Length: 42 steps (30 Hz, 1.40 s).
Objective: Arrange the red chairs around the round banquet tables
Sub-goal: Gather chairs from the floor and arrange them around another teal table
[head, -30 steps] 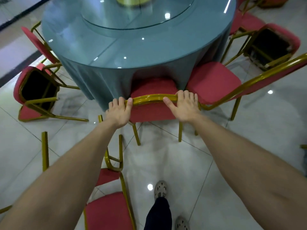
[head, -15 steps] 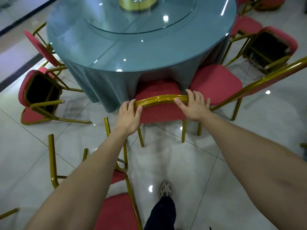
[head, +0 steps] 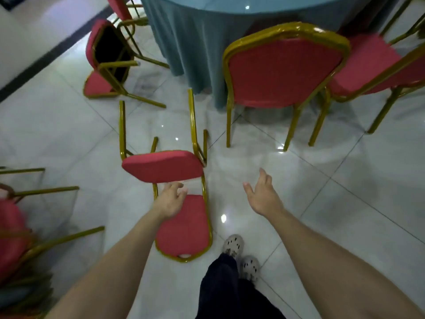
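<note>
A red chair with a gold frame stands upright, pushed in against the round table with its teal cloth. Another red chair lies on its back on the tiled floor in front of me, legs pointing toward the table. My left hand hovers over this fallen chair just below its seat cushion, fingers loosely curled and holding nothing. Over bare floor to the chair's right hangs my right hand, fingers spread and empty.
A tipped chair lies left of the table. An upright chair stands to the right of the pushed-in one. More fallen chairs pile at the left edge. My feet stand beside the fallen chair's backrest.
Both hands have let go of the upright chair's backrest and dropped back. The view has tilted down toward the fallen chair near my feet.
</note>
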Each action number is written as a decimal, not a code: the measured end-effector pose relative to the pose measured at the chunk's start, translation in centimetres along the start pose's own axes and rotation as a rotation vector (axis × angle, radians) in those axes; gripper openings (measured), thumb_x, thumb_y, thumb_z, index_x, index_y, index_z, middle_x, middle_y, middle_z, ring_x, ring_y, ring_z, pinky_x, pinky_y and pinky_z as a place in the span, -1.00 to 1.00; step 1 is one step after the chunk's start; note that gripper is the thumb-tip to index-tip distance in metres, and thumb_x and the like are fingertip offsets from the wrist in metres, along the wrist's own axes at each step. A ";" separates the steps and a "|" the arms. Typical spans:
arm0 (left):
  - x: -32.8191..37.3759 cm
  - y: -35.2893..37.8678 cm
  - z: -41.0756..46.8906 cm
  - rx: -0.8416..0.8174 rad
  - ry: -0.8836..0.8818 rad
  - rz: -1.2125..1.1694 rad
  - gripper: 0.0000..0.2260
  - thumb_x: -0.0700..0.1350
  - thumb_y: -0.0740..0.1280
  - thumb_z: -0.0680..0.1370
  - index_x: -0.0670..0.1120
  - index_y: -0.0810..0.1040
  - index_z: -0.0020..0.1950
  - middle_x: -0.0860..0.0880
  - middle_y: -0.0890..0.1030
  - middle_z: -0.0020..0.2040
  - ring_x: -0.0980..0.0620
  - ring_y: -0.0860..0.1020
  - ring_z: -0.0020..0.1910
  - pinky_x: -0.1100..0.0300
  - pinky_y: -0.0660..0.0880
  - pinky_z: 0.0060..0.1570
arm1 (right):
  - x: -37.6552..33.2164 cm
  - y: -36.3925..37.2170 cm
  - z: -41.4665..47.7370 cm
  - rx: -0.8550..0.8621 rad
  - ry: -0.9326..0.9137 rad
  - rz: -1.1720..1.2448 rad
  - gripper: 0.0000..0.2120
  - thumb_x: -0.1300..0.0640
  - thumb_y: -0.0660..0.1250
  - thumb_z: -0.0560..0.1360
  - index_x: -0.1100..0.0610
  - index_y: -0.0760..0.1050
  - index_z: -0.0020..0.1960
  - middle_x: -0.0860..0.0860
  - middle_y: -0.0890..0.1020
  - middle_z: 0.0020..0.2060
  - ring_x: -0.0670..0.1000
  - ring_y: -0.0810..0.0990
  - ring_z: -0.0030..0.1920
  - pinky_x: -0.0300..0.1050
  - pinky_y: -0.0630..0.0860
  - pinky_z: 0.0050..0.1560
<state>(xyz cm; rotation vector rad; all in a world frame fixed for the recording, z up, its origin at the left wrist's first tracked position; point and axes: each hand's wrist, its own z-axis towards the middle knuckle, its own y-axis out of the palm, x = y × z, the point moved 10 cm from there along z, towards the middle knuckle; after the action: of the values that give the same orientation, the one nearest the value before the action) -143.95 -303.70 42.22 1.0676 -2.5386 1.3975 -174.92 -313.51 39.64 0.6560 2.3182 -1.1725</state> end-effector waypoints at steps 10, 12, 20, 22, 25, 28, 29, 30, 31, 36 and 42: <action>-21.3 6.9 -4.5 -0.014 -0.195 -0.111 -0.47 0.21 0.12 0.76 -0.12 0.44 0.57 -0.15 0.54 0.46 -0.13 0.55 0.39 -0.13 0.48 0.41 | 2.4 21.8 -5.2 -0.228 0.023 -0.101 -0.19 -0.19 0.23 0.72 0.18 -0.09 0.73 0.18 0.16 0.64 0.20 0.42 0.51 0.10 0.43 0.45; -25.6 8.7 -4.2 -0.015 -0.201 -0.114 -0.47 0.22 0.12 0.75 -0.10 0.43 0.58 -0.14 0.55 0.45 -0.11 0.56 0.37 -0.10 0.49 0.39 | 3.2 25.8 -5.4 -0.220 0.069 -0.097 -0.16 -0.21 0.27 0.70 0.18 -0.06 0.72 0.18 0.20 0.61 0.21 0.44 0.48 0.11 0.46 0.42; -41.3 20.7 -0.1 -0.125 -0.236 -0.203 -0.45 0.24 0.17 0.73 0.04 0.25 0.67 -0.17 0.46 0.52 -0.16 0.52 0.43 -0.16 0.47 0.43 | 7.9 43.9 -2.8 -0.281 0.196 -0.165 -0.05 -0.26 0.41 0.61 0.20 0.00 0.69 0.21 0.24 0.56 0.27 0.45 0.48 0.18 0.45 0.45; -44.9 24.9 1.8 -0.157 -0.250 -0.229 -0.39 0.27 0.22 0.71 0.06 0.20 0.69 -0.18 0.43 0.54 -0.17 0.51 0.45 -0.16 0.46 0.45 | 10.2 48.2 -0.9 -0.283 0.229 -0.167 0.01 -0.29 0.44 0.58 0.21 -0.02 0.70 0.21 0.25 0.56 0.26 0.43 0.50 0.18 0.45 0.45; -49.6 30.7 5.6 -0.158 -0.282 -0.246 -0.29 0.36 0.29 0.64 0.10 0.17 0.69 -0.18 0.43 0.52 -0.18 0.50 0.45 -0.16 0.46 0.43 | 14.0 54.3 2.8 -0.254 0.267 -0.172 0.08 -0.33 0.50 0.50 0.21 0.02 0.69 0.22 0.29 0.53 0.26 0.43 0.49 0.20 0.47 0.42; -53.7 36.2 10.7 -0.126 -0.336 -0.268 -0.14 0.43 0.39 0.54 0.15 0.12 0.71 -0.20 0.40 0.51 -0.24 0.47 0.48 -0.18 0.41 0.46 | 18.3 59.0 7.5 -0.180 0.301 -0.193 0.18 -0.41 0.54 0.40 0.18 0.02 0.68 0.21 0.32 0.48 0.27 0.40 0.50 0.23 0.46 0.42; -55.1 38.1 12.7 -0.116 -0.356 -0.286 -0.08 0.44 0.42 0.50 0.16 0.08 0.72 -0.21 0.37 0.51 -0.27 0.45 0.49 -0.19 0.39 0.49 | 19.9 60.2 9.1 -0.150 0.317 -0.207 0.23 -0.45 0.55 0.36 0.17 0.01 0.68 0.20 0.33 0.48 0.26 0.39 0.50 0.25 0.46 0.42; -56.4 39.7 14.6 -0.100 -0.371 -0.301 -0.03 0.44 0.46 0.47 0.18 0.05 0.73 -0.23 0.33 0.52 -0.29 0.42 0.51 -0.19 0.37 0.52 | 21.5 61.2 10.6 -0.119 0.334 -0.220 0.28 -0.49 0.56 0.30 0.16 0.00 0.68 0.20 0.34 0.47 0.26 0.39 0.50 0.26 0.47 0.43; -57.8 41.2 16.4 -0.079 -0.384 -0.314 0.03 0.43 0.50 0.44 0.20 0.01 0.73 -0.24 0.28 0.55 -0.32 0.39 0.53 -0.19 0.35 0.56 | 23.1 62.1 11.9 -0.091 0.355 -0.228 0.32 -0.53 0.56 0.25 0.14 0.00 0.67 0.20 0.36 0.47 0.25 0.40 0.50 0.27 0.48 0.42; -61.9 45.9 22.8 0.026 -0.382 -0.385 0.28 0.35 0.68 0.25 0.27 -0.13 0.70 -0.29 0.29 0.54 -0.38 0.38 0.51 -0.28 0.38 0.51 | 29.9 66.1 15.9 -0.034 0.475 -0.069 0.25 -0.53 0.64 0.08 0.08 0.18 0.49 0.15 0.50 0.38 0.27 0.53 0.40 0.26 0.57 0.36; -60.8 44.1 20.9 0.021 -0.284 -0.438 0.27 0.24 0.73 0.27 0.36 -0.14 0.67 -0.23 0.39 0.51 -0.34 0.49 0.45 -0.33 0.51 0.40 | 29.9 64.4 13.9 -0.033 0.498 0.040 0.20 -0.48 0.67 0.10 0.05 0.17 0.46 0.15 0.48 0.39 0.27 0.55 0.37 0.27 0.60 0.33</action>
<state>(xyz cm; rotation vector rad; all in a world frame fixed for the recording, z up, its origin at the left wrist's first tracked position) -118.19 -271.01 -23.70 1.8023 -2.2487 1.2261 -157.34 -285.13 -24.52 1.0780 2.7022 -1.0373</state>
